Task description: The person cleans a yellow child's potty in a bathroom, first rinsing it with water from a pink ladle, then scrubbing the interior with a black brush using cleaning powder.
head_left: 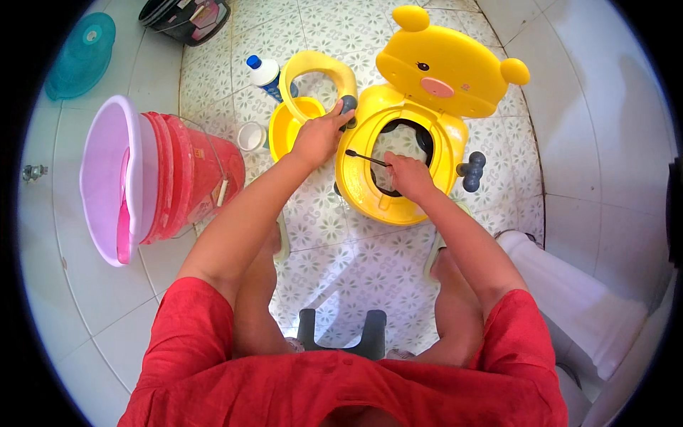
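A yellow child's potty (363, 185) stands on the floor before me, its pig-faced lid (455, 71) raised at the back. My left hand (318, 141) is closed around the dark grey handle (348, 104) on the potty's left side. In my right hand (410, 176) is a thin black brush (368, 158), its small head over the left part of the potty's rim. The potty's middle opening shows the floor tiles through it. Another grey handle (471, 172) sticks out on the right. Beyond my left hand a yellow seat ring (299, 67) rests against a yellow basin (284, 124).
A white bottle with a blue cap (265, 73) and a small white cup (251, 136) stand by the basin. Red buckets (185, 171) with a lilac basin (99, 185) are at left. A black bucket (186, 21) stands at the back; a white pedestal (569, 292) is at right.
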{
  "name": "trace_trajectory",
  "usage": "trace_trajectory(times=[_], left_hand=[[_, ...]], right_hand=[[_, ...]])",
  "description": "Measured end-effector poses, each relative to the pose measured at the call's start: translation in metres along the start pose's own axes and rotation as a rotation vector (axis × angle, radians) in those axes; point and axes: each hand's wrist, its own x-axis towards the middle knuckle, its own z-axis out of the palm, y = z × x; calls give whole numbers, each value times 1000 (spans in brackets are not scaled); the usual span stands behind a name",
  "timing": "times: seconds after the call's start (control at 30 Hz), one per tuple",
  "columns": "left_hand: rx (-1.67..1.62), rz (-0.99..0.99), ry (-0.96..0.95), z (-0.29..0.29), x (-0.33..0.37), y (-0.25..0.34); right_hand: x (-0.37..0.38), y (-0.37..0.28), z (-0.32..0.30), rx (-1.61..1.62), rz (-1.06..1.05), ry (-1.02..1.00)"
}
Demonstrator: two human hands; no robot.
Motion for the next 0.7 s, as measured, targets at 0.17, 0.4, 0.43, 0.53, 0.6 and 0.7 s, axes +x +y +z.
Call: trace_trajectory(times=[0.17,0.4,0.43,0.53,0.6,0.7], left_hand=[[-69,-48,-71,-7,1,1],[-59,-112,-128,-15,2,12],[-59,-106,-112,-14,0,10],[-63,-87,-88,-11,0,7],[-67,-73,-79,-11,0,7],[-63,-99,-101,-12,0,9]], right_hand=[[-8,4,3,116,-64,-136],[-29,10,-21,21,-169,-410],[-26,6,-18,9,-172,-353],[-14,-4,-10,-1,-132,-222],[-6,-5,-12,2,-89,-148],[5,0,-15,45,-67,5]])
